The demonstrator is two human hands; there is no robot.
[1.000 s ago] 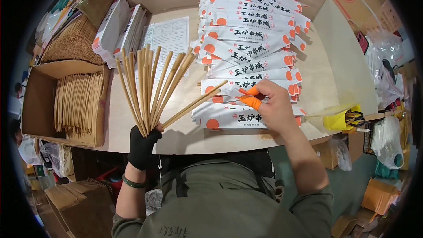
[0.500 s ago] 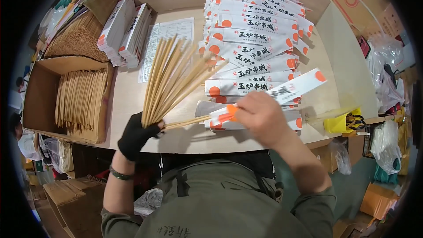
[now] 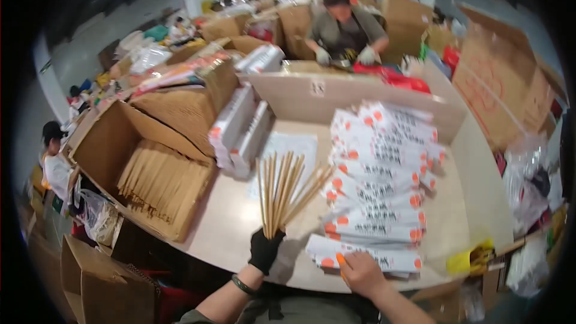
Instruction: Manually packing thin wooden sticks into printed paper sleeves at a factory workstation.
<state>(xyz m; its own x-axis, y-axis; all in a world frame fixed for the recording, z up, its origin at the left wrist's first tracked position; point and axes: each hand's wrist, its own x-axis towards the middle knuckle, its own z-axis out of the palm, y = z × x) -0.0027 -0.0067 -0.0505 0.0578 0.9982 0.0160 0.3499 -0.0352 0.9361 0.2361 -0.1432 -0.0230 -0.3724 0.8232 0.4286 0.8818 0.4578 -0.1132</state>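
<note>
My left hand (image 3: 266, 253), in a black glove, is closed around the lower ends of a fanned bunch of wooden chopsticks (image 3: 277, 195). My right hand (image 3: 363, 274), with an orange cover on one finger, is at the near end of a pile of paper chopstick sleeves (image 3: 378, 189). Its bent fingers press on a white sleeve with orange dots (image 3: 321, 248); the fingertips' grip is partly hidden. Overlapping sleeves stretch away from me up the table. Blur hides whether the sleeve under my fingers has chopsticks in it.
An open cardboard box (image 3: 195, 204) with more chopsticks stands at the left. Stacks of white sleeves (image 3: 237, 129) lie beside it, next to a printed sheet (image 3: 303, 144). Low boards (image 3: 360, 92) border the table. Opposite, a gloved person (image 3: 345, 30) works. A yellow holder (image 3: 471, 258) hangs at the right.
The view has tilted up, bringing the room and a co-worker into sight. My right hand has brought the sleeve from a slanted hold down onto the pile's near end. The left still grips its chopsticks.
</note>
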